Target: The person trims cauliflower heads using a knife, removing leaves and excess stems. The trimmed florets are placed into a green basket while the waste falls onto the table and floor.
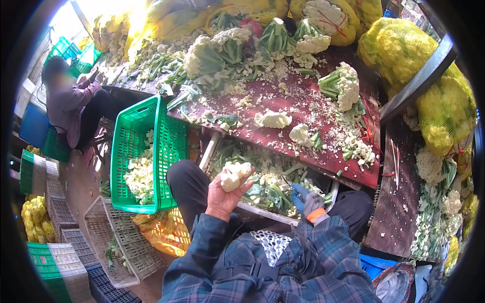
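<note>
My bare left hand (222, 200) holds a trimmed piece of cauliflower (235, 175) above my lap. My right hand (307, 202), in a blue and grey work glove with an orange cuff, grips a small knife (286, 181), its thin blade pointing up and left. Below both hands a crate (265, 216) between my knees holds leaves, stalks and florets. To the left, a green plastic crate (172, 140) contains loose cauliflower florets (139, 178). On the red tabletop (242, 130) ahead lie cut pieces (273, 119), crumbs and a cauliflower head with stalks (343, 86).
More cauliflower heads (206, 57) are piled at the table's far side. Yellow mesh sacks (398, 49) stand at the right, by a metal bar (420, 79). A grey crate (117, 242) lies at lower left. Another person (72, 102) sits at upper left.
</note>
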The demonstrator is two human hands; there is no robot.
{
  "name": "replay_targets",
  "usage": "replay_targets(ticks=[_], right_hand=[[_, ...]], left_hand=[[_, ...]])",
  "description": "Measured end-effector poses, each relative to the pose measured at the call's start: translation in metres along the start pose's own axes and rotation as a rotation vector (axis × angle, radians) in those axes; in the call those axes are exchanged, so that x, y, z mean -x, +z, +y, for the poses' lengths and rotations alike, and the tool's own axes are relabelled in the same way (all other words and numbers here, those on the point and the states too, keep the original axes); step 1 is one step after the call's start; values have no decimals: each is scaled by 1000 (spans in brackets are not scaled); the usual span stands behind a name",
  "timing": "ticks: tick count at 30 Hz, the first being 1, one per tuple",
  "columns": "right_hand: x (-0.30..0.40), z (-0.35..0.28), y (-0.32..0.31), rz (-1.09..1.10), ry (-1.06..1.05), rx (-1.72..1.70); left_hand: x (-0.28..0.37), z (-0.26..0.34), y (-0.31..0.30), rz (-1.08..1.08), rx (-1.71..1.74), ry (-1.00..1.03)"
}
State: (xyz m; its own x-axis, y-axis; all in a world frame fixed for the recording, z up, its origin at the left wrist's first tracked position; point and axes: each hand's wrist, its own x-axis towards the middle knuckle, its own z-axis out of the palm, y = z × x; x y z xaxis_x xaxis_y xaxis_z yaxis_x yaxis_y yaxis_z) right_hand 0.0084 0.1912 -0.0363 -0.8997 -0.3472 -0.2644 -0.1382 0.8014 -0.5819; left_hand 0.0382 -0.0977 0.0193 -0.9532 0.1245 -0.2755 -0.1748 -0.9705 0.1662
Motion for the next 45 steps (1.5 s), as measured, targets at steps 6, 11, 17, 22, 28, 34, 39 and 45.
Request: replay_targets(ticks=[6, 11, 17, 22, 28, 34, 39, 45], right_hand=[[-2, 2, 15, 61, -2, -266], [-2, -5, 8, 66, 45, -268], [-7, 7, 19, 198, 86, -673], [-54, -19, -29, 417, 86, -808], [-135, 4, -50, 342, 368, -699], [-157, 26, -24, 283, 361, -800], [-136, -13, -49, 230, 419, -1258], [-96, -51, -49, 98, 250, -1398]], left_hand=[[1, 18, 0, 120, -449, 184], [23, 91, -4, 205, -386, 436], [72, 230, -37, 808, -944, 1097], [64, 213, -25, 906, -1150, 1036], [-54, 74, 18, 299, -1231, 517], [-143, -44, 29, 67, -1292, 144], [-174, -82, 20, 15, -1525, 374], [-147, -75, 47, 32, -1174, 124]])
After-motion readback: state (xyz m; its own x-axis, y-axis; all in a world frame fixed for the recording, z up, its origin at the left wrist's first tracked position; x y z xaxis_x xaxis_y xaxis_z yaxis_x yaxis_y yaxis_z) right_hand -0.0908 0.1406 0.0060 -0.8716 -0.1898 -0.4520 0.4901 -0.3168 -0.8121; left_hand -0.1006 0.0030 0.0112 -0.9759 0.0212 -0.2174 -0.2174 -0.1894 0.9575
